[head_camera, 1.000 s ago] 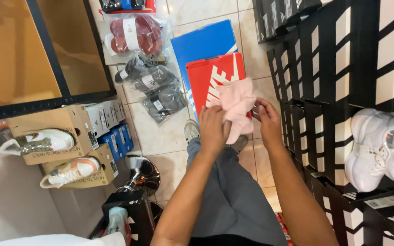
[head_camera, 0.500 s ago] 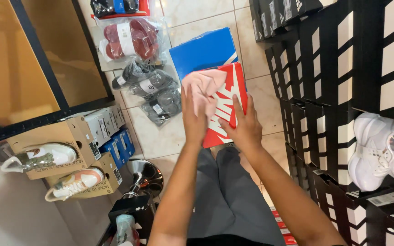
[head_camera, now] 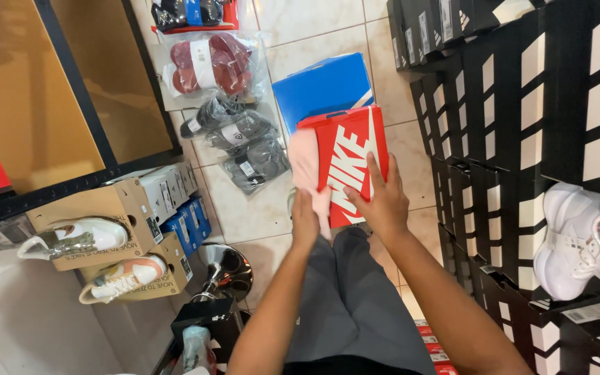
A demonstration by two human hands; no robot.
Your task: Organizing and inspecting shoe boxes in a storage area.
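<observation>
A red shoe box (head_camera: pixel 347 161) with a white logo lies on my lap, its lid nearly down. My right hand (head_camera: pixel 378 200) presses flat on the lid's near end. Pink tissue paper (head_camera: pixel 305 165) sticks out of the box's left side, and my left hand (head_camera: pixel 305 221) pushes against it at the box's near left corner. Grey trousers (head_camera: pixel 355 298) cover my legs below the box.
A blue shoe box (head_camera: pixel 321 87) lies on the tiled floor beyond the red one. Bagged sandals (head_camera: pixel 241 142) and bagged red shoes (head_camera: pixel 206 66) lie at left. Black shoe boxes (head_camera: pixel 522 139) are stacked at right with white sneakers (head_camera: pixel 585 239). Cardboard boxes with shoes (head_camera: pixel 98 243) stand at left.
The pink paper was loose above the open box; the red lid has since swung down over it. My right hand moved onto the lid, my left to the box's side.
</observation>
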